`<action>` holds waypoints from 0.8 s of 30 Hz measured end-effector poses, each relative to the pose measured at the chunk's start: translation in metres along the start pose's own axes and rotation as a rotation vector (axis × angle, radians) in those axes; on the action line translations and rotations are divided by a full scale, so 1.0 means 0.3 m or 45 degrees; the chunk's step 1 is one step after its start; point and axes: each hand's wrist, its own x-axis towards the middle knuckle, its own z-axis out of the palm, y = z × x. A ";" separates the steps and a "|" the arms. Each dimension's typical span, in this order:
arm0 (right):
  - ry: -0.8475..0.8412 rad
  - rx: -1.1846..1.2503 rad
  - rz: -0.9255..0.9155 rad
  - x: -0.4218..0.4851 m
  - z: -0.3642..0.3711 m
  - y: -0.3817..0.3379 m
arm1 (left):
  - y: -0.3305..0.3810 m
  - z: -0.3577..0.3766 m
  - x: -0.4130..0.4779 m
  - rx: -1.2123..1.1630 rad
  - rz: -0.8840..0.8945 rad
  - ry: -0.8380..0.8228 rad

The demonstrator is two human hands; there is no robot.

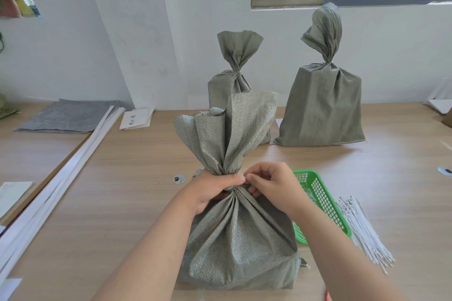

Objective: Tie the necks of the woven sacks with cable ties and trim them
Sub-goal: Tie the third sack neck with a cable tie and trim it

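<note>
**A:** What lies at the left?

**B:** A bundle of long white flat strips [61, 173] runs from near to far along the pale wooden surface [122, 203]. A grey sheet [68, 116] and a white handwritten paper slip [137, 118] lie by its far end.

**A:** And the sack being tied?

**B:** The grey-green woven plastic sack [234, 239] stands upright in the near middle of the surface. Its neck is gathered and its mouth fans out above. The left hand [215, 188] grips the neck from the left, fingers wrapped round it and thumb across the front.

**A:** The right hand?

**B:** The right hand [276, 186] meets it from the right. Its fingers [256, 175] are curled and pinch at the neck just beside the left thumb. I cannot tell whether a tie sits between them.

**A:** Further right?

**B:** A second woven sack [234, 61] stands just behind the near one, cinched at the neck and partly hidden. A third woven sack [322, 105] stands far right with a twisted neck. Near right, a green plastic mesh basket [325, 203] sits behind the right wrist. A heap of white cable ties [364, 232] lies just beside it.
</note>
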 end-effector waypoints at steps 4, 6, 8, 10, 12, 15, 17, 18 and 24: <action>-0.080 -0.025 0.023 0.000 -0.010 -0.005 | -0.009 -0.004 0.001 -0.003 0.027 -0.014; -0.119 -0.050 0.015 0.003 -0.015 -0.002 | -0.008 -0.006 0.001 0.006 0.030 -0.021; -0.158 -0.087 0.012 0.007 -0.019 -0.001 | -0.011 -0.007 0.003 0.015 0.016 -0.027; -0.199 -0.143 0.013 0.009 -0.026 -0.007 | -0.011 -0.005 0.000 0.020 0.018 -0.022; -0.228 -0.198 0.019 0.009 -0.031 -0.016 | -0.012 -0.003 -0.004 0.022 0.050 -0.023; -0.230 -0.294 0.036 0.007 -0.036 -0.020 | -0.006 0.001 -0.011 -0.039 0.072 -0.041; -0.203 -0.392 0.027 0.004 -0.036 -0.020 | -0.004 -0.002 -0.009 -0.074 0.036 -0.067; -0.186 -0.440 0.011 0.003 -0.035 -0.020 | -0.001 -0.001 -0.011 -0.083 0.021 -0.092; -0.114 -0.644 -0.095 -0.015 -0.011 -0.029 | 0.011 0.007 -0.022 -0.181 0.036 -0.212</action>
